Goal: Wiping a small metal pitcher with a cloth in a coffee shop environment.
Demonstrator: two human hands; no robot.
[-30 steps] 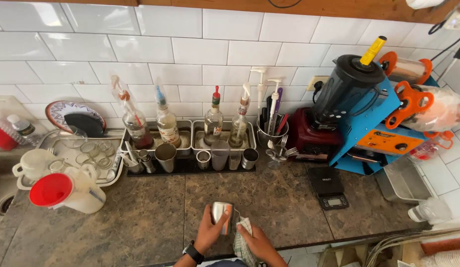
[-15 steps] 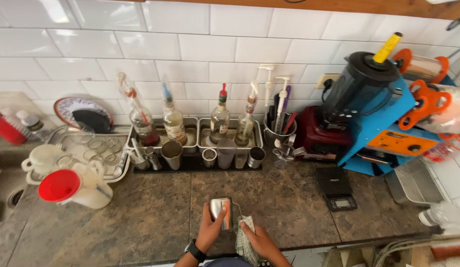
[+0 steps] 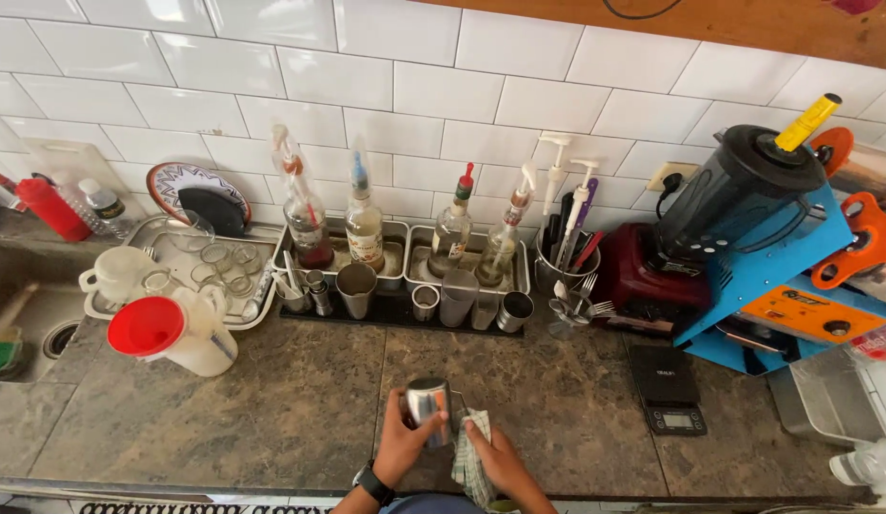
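Nearest the camera, at the counter's front edge, the left hand (image 3: 402, 445) is wrapped around a small steel cup (image 3: 428, 409): the thumb lies across its near side and the fingers curl round the left and back, so the cup stands upright in a closed grasp, just above the stone counter (image 3: 271, 409). Just to its right, the right hand (image 3: 495, 457) is closed on a checked cloth (image 3: 469, 457), which hangs from under the palm toward the counter edge; its fingertips reach up to the cup's lower right side, with the cloth touching or nearly touching the steel there. A dark watch (image 3: 373, 484) sits on the left wrist. Farther back to the left stands a white jug (image 3: 200, 333) with a red funnel (image 3: 146, 326) in its mouth, beside a tray (image 3: 109, 309) of glasses and a white mug. Behind the cup, across a stretch of bare counter, a row of steel cups (image 3: 357, 288) stands before two steel pans holding syrup bottles (image 3: 365, 228). To the right lie a small black scale (image 3: 666, 388), a red-based blender (image 3: 719, 214) and a blue machine (image 3: 776, 276). White tiles (image 3: 424, 90) back it all.
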